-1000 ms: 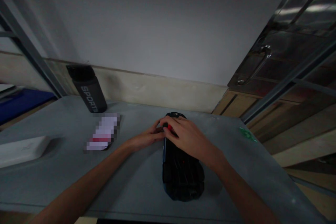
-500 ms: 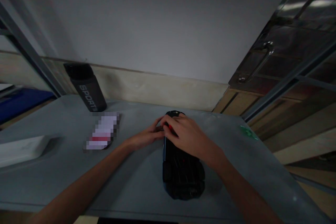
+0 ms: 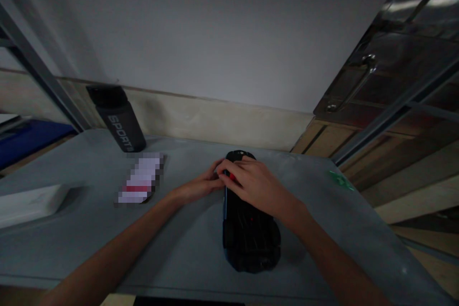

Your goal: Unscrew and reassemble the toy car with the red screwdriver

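An upside-down toy car (image 3: 253, 239) lies on the grey table, its black underside and wheels facing up and a strip of blue body along its left side. At the car's far left edge, by a far wheel, the fingers of my left hand (image 3: 202, 184) are closed against it. My right hand (image 3: 256, 184) reaches over the far half of the underside, thumb and fingers pinched together near the left fingertips. Between those right fingers shows a small red thing (image 3: 232, 177), mostly covered, so its kind is hidden.
On the grey table (image 3: 172, 244) a dark bottle marked SPORT (image 3: 120, 119) stands at the back left. In front of it lies a blurred-out phone-like slab (image 3: 141, 179). A white block (image 3: 32, 205) is at the left edge, a green crinkled scrap (image 3: 340, 180) at the right.
The right hand's fingertips have shifted slightly left, closer to the left hand's fingertips. The toy car stays nearly in place.
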A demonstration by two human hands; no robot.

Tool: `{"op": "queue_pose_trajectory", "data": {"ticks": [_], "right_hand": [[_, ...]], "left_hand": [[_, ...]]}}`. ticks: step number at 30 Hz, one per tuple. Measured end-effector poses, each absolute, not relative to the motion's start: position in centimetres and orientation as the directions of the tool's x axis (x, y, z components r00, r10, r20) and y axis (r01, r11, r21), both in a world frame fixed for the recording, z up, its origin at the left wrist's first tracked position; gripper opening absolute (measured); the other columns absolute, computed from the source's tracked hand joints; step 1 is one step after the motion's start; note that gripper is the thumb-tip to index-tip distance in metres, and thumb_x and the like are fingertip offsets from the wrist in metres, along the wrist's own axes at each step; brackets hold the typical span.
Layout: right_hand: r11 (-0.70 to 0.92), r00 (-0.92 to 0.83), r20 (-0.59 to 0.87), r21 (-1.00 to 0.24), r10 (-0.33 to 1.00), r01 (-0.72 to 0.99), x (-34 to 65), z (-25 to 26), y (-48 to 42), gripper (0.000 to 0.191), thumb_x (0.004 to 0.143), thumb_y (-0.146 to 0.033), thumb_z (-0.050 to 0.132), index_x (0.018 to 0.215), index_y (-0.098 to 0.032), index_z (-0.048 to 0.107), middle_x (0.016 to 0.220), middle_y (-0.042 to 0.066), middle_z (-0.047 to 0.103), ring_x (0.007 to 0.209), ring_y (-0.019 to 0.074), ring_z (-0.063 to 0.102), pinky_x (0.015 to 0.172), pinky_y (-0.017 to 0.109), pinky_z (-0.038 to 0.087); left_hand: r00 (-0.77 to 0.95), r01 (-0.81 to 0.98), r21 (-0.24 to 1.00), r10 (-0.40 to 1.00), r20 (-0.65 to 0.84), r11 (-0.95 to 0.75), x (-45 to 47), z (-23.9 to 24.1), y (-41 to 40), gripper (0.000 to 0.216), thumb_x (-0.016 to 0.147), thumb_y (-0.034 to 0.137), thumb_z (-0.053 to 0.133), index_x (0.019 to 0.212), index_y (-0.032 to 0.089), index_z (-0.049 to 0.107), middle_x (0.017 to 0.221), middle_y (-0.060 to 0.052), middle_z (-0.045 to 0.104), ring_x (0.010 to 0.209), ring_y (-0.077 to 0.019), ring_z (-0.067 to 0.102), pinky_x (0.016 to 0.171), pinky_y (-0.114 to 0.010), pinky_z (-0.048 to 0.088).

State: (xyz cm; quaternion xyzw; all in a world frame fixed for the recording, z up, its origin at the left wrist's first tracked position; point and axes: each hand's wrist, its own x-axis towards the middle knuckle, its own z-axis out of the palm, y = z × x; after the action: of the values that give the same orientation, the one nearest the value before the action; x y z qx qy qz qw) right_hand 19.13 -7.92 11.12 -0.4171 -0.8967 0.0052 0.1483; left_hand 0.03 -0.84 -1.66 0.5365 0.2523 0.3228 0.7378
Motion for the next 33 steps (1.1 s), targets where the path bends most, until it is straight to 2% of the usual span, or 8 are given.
{"op": "queue_pose_trajectory", "data": {"ticks": [6, 9, 12, 15, 19, 24, 29, 33], "right_hand": [[0.680, -0.614, 0.310, -0.193, 0.726, 0.707, 19.29, 10.84, -7.72, 0.021, 0.103, -0.013, 0.057, 0.120, -0.021, 0.066, 0.109, 0.009, 0.077, 0.105, 0.0238, 0.070, 0.102, 0.041, 0.048], [0.648, -0.587, 0.294, -0.182, 0.754, 0.740, 19.26, 10.86, -7.66, 0.018, 0.109, -0.019, 0.052, 0.117, -0.022, 0.068, 0.102, 0.007, 0.077, 0.097, 0.0233, 0.070, 0.096, 0.040, 0.049], [0.644, -0.582, 0.292, -0.201, 0.759, 0.738, 19.24, 11.03, -7.71, 0.018, 0.107, -0.018, 0.054, 0.116, -0.023, 0.069, 0.102, 0.007, 0.077, 0.098, 0.0235, 0.070, 0.096, 0.040, 0.050], [0.656, -0.596, 0.289, -0.197, 0.749, 0.729, 19.35, 11.09, -7.72, 0.020, 0.104, -0.014, 0.056, 0.117, -0.022, 0.069, 0.104, 0.007, 0.077, 0.100, 0.0237, 0.070, 0.098, 0.040, 0.049], [0.629, -0.574, 0.280, -0.174, 0.769, 0.758, 19.51, 10.98, -7.77, 0.018, 0.108, -0.020, 0.053, 0.117, -0.022, 0.069, 0.101, 0.008, 0.077, 0.095, 0.0244, 0.071, 0.093, 0.040, 0.050], [0.685, -0.619, 0.306, -0.200, 0.723, 0.700, 19.57, 10.85, -7.80, 0.019, 0.105, -0.014, 0.054, 0.117, -0.022, 0.067, 0.109, 0.008, 0.076, 0.108, 0.0239, 0.069, 0.104, 0.041, 0.048], [0.665, -0.600, 0.307, -0.185, 0.739, 0.724, 19.74, 10.78, -7.81, 0.018, 0.109, -0.018, 0.049, 0.110, -0.021, 0.067, 0.097, 0.007, 0.075, 0.094, 0.0241, 0.069, 0.097, 0.041, 0.050], [0.696, -0.616, 0.330, -0.253, 0.715, 0.672, 20.12, 10.47, -8.03, 0.018, 0.102, -0.013, 0.054, 0.115, -0.021, 0.064, 0.106, 0.009, 0.074, 0.107, 0.0247, 0.068, 0.104, 0.042, 0.049]], "left_hand": [[0.664, -0.195, 0.956, 0.746, -0.037, 0.220, 0.04, -1.25, -1.04, 0.063, 0.088, 0.026, 0.080, 0.147, 0.025, 0.059, 0.118, -0.006, 0.076, 0.123, -0.0300, 0.069, 0.106, -0.039, 0.047], [0.668, -0.225, 0.943, 0.744, -0.032, 0.243, 0.13, -1.06, -1.06, 0.073, 0.088, 0.027, 0.083, 0.154, 0.025, 0.053, 0.126, -0.008, 0.076, 0.127, -0.0298, 0.068, 0.111, -0.040, 0.046], [0.679, -0.230, 0.937, 0.733, -0.039, 0.263, 0.19, -1.12, -1.02, 0.079, 0.087, 0.030, 0.086, 0.158, 0.029, 0.049, 0.125, -0.007, 0.076, 0.128, -0.0299, 0.069, 0.111, -0.040, 0.046], [0.672, -0.232, 0.938, 0.740, -0.037, 0.257, 0.17, -1.37, -0.99, 0.079, 0.087, 0.030, 0.086, 0.157, 0.030, 0.051, 0.122, -0.006, 0.075, 0.128, -0.0298, 0.068, 0.108, -0.038, 0.047], [0.664, -0.222, 0.942, 0.747, -0.042, 0.251, 0.10, -1.75, -0.89, 0.076, 0.089, 0.029, 0.084, 0.157, 0.029, 0.050, 0.126, -0.006, 0.075, 0.129, -0.0296, 0.067, 0.109, -0.039, 0.046], [0.675, -0.243, 0.944, 0.738, -0.002, 0.225, 0.20, -1.71, -0.80, 0.076, 0.088, 0.029, 0.085, 0.156, 0.030, 0.052, 0.129, -0.007, 0.074, 0.131, -0.0302, 0.067, 0.107, -0.039, 0.047], [0.664, -0.213, 0.939, 0.745, -0.065, 0.271, 0.23, -1.00, -1.16, 0.081, 0.087, 0.030, 0.086, 0.159, 0.029, 0.048, 0.127, -0.006, 0.075, 0.127, -0.0282, 0.068, 0.110, -0.038, 0.046], [0.668, -0.228, 0.935, 0.742, -0.053, 0.272, 0.20, -0.98, -1.14, 0.088, 0.084, 0.028, 0.089, 0.161, 0.029, 0.046, 0.130, -0.008, 0.075, 0.126, -0.0303, 0.068, 0.108, -0.039, 0.048]]}}
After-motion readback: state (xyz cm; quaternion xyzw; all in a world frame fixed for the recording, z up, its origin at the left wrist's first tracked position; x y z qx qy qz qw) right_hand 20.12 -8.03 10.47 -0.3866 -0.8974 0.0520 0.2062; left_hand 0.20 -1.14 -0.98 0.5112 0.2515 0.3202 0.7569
